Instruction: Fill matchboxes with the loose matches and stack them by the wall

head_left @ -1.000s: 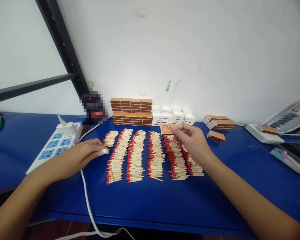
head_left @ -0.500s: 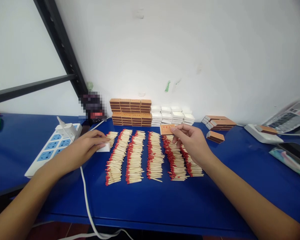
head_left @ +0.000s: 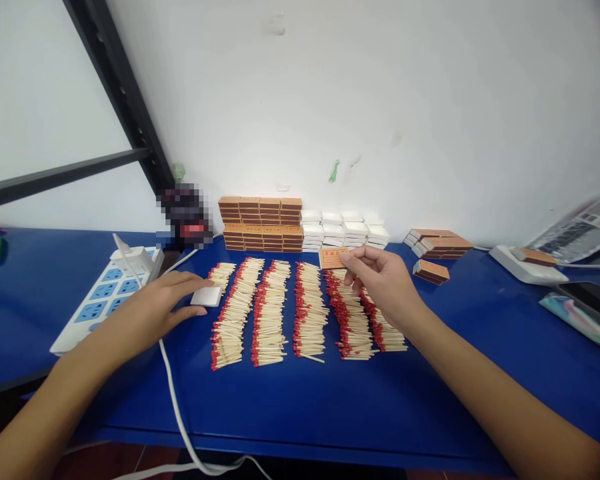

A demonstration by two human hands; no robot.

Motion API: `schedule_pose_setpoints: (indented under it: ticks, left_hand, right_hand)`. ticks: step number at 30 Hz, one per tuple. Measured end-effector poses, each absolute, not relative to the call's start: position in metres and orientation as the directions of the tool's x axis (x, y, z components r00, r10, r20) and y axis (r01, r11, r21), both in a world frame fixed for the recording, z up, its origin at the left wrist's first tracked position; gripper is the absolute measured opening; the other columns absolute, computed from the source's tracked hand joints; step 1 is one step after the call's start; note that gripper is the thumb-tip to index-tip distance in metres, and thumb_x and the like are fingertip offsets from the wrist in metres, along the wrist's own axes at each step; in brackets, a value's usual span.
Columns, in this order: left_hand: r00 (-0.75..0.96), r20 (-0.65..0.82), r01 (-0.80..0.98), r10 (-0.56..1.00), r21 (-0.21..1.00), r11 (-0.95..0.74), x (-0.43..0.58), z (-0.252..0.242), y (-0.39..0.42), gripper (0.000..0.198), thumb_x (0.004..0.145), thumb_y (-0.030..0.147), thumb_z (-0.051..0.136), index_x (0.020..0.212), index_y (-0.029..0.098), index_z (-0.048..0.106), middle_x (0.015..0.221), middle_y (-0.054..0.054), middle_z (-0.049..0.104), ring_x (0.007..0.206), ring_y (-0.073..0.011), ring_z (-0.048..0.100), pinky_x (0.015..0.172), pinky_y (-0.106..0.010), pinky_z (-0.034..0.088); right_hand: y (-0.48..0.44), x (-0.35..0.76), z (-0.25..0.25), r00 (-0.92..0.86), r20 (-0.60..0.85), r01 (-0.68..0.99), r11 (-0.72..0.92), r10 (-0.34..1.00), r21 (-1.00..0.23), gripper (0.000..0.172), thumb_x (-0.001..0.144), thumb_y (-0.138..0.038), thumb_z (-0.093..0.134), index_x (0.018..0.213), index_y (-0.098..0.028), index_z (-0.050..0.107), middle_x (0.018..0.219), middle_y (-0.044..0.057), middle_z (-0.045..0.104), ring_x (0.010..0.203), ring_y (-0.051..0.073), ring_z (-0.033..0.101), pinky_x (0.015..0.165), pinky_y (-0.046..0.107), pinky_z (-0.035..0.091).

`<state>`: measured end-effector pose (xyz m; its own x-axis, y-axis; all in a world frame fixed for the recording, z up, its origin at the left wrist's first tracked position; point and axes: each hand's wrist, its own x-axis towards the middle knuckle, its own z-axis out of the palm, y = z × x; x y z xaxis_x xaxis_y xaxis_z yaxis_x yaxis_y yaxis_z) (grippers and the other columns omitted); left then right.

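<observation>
My right hand [head_left: 380, 277] pinches an orange matchbox sleeve [head_left: 332, 258] between thumb and fingers, its printed face up, above the rows of matches. At the left, my left hand [head_left: 157, 303] has its thumb and fingers apart around a small white matchbox tray [head_left: 206, 297], which lies flat on the table. The tray sits beside a short row of matches [head_left: 222, 274]. Several rows of loose red-tipped matches [head_left: 271, 313] run down the blue table [head_left: 290, 407] between my hands.
Stacked orange matchbox sleeves [head_left: 263, 237] and white trays [head_left: 343, 230] stand against the wall. More matchboxes [head_left: 440, 243] lie at the right, near a white power strip [head_left: 525, 267] and a phone [head_left: 587, 300]. Another power strip [head_left: 105, 293] with a white cable [head_left: 173, 393] is at the left.
My left fingers have spread apart from the white tray, which was gripped and tilted and now lies flat. My right hand stays nearly still with the sleeve.
</observation>
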<state>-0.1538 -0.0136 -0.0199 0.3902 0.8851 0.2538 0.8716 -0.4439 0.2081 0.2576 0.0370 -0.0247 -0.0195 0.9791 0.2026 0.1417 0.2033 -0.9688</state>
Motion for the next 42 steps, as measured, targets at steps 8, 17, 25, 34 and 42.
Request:
schedule_pose_setpoints:
  ticks: [8,17,25,34,42]
  left_hand:
    - [0.335,0.230,0.888,0.914,0.247,-0.388,-0.154,-0.020,-0.011,0.081,0.091,0.085,0.051,0.143,0.027,0.067,0.142,-0.013,0.070,0.129,-0.0378,0.066,0.113,-0.056,0.052]
    - [0.335,0.206,0.890,0.919,0.252,-0.380,-0.150,0.001,-0.013,0.065,0.096,0.073,0.054,0.141,0.027,0.067,0.139,-0.010,0.071,0.121,-0.0342,0.069,0.110,-0.048,0.053]
    - [0.280,0.280,0.861,0.918,0.350,-0.369,-0.136,0.019,-0.025,0.056,0.099,0.064,0.056,0.144,0.031,0.063,0.127,-0.007,0.075,0.101,-0.0283,0.070,0.083,-0.035,0.057]
    - [0.270,0.277,0.585,0.922,0.713,-0.386,-0.062,0.040,0.003,0.052,0.105,0.060,0.047,0.127,0.020,0.072,0.105,-0.008,0.076,0.071,-0.0160,0.064,0.063,-0.028,0.054]
    - [0.309,0.154,0.449,0.938,0.847,-0.287,-0.021,0.032,0.055,0.031,0.100,0.045,0.066,0.108,0.016,0.077,0.077,-0.004,0.068,0.067,-0.0141,0.061,0.062,-0.028,0.048]
  right_hand:
    - [0.037,0.257,-0.023,-0.019,0.196,0.127,0.196,0.981,-0.972,0.041,0.083,-0.058,0.082,0.080,-0.019,0.068,0.061,0.002,0.065,0.051,0.012,0.055,0.048,0.026,0.046]
    - [0.036,0.258,-0.023,-0.027,0.199,0.137,0.201,0.980,-0.970,0.042,0.083,-0.059,0.082,0.082,-0.019,0.069,0.062,0.002,0.065,0.055,0.013,0.056,0.048,0.026,0.047]
    - [0.034,0.256,-0.019,-0.025,0.204,0.135,0.206,0.979,-0.969,0.045,0.082,-0.062,0.082,0.079,-0.019,0.067,0.061,0.001,0.065,0.049,0.012,0.054,0.047,0.027,0.044]
    - [0.036,0.255,-0.022,-0.062,0.187,0.147,0.194,0.980,-0.970,0.045,0.083,-0.062,0.081,0.081,-0.019,0.068,0.060,0.001,0.066,0.048,0.012,0.054,0.046,0.026,0.044]
    - [0.042,0.259,-0.026,-0.053,0.202,0.141,0.208,0.978,-0.968,0.045,0.084,-0.063,0.079,0.082,-0.019,0.067,0.061,0.000,0.065,0.046,0.012,0.053,0.046,0.026,0.045]
